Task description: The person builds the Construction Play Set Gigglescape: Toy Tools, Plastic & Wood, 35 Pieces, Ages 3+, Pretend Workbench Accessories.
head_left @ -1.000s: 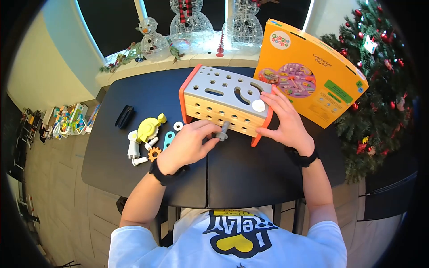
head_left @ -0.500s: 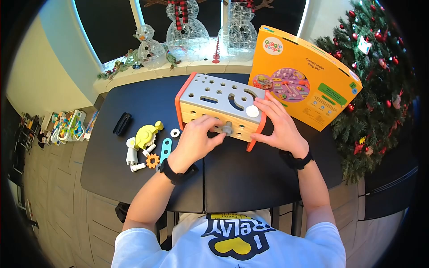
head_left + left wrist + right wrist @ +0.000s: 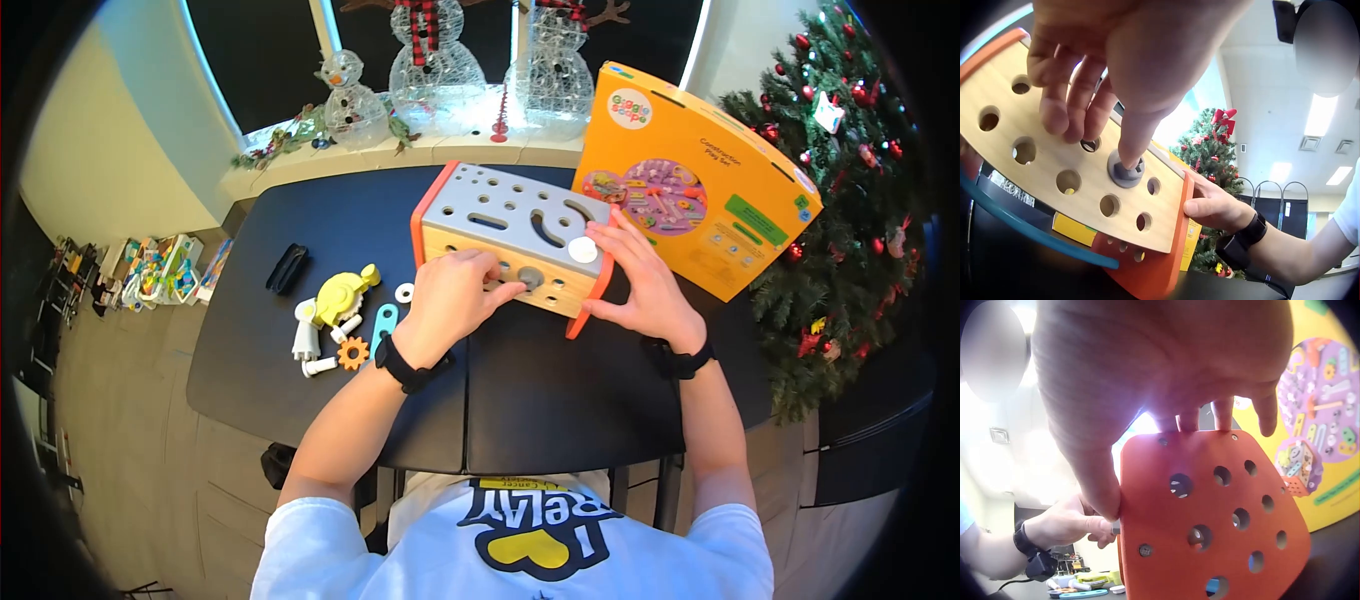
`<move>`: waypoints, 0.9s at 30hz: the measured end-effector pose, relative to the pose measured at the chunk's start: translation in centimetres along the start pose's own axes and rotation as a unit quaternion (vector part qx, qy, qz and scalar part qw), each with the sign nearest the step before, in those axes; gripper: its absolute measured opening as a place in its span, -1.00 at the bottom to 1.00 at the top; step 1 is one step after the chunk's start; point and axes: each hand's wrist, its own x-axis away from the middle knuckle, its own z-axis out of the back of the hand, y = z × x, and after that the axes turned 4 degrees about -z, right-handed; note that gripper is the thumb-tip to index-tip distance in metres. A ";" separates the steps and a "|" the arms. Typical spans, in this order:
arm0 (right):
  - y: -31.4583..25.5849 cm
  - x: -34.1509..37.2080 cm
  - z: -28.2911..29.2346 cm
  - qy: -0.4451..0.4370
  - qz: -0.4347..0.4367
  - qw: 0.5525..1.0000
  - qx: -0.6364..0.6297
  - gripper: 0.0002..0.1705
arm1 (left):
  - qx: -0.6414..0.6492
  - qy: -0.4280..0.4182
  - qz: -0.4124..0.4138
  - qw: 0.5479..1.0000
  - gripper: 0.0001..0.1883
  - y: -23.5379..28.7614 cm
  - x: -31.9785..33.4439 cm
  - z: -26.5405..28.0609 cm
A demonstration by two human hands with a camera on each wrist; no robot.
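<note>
My left hand [image 3: 447,300] is at the front of the toy box [image 3: 437,239], near the middle of the frame. Its thumb presses on the head of the grey bolt [image 3: 1126,167], which sits in a hole of the wooden front; the other fingers are loosely bent over that same panel, closed around nothing. My right hand [image 3: 650,300] grips the box at its orange end [image 3: 1166,512], thumb at the front edge and fingers over the top edge.

The toy box stands on the dark surface [image 3: 570,400], its grey top full of round holes and curved slots. A white disc [image 3: 583,249] lies on that top, just beside my right fingers.

Left of my left hand, the white ring [image 3: 404,293], blue strip [image 3: 385,325], orange gear [image 3: 352,353] and yellow piece [image 3: 340,298] lie near one another, with white pieces [image 3: 304,335] among them. The black case [image 3: 288,268] lies farther left. Behind my right hand, the yellow carton [image 3: 750,175] stands upright, in front of the decorated tree [image 3: 840,250] at the right of the frame.
</note>
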 end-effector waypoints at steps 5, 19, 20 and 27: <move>-0.1 0.1 -0.2 -0.003 -0.008 1.000 -0.002 -0.06 | 0.053 -0.097 0.062 0.992 -0.73 -2.0 1.3 4.5; -2.9 0.2 -1.1 0.064 -0.003 0.998 0.007 -0.10 | -0.111 -0.419 0.145 0.889 -0.73 -6.6 12.2 10.2; -3.4 0.1 -1.1 0.082 0.008 0.997 0.010 -0.12 | -0.114 -0.407 0.134 0.896 -0.78 -6.7 12.5 10.1; -5.7 0.6 -1.6 0.112 0.110 0.988 -0.008 -0.44 | -0.100 -0.358 0.087 0.924 -0.85 -6.4 12.5 9.4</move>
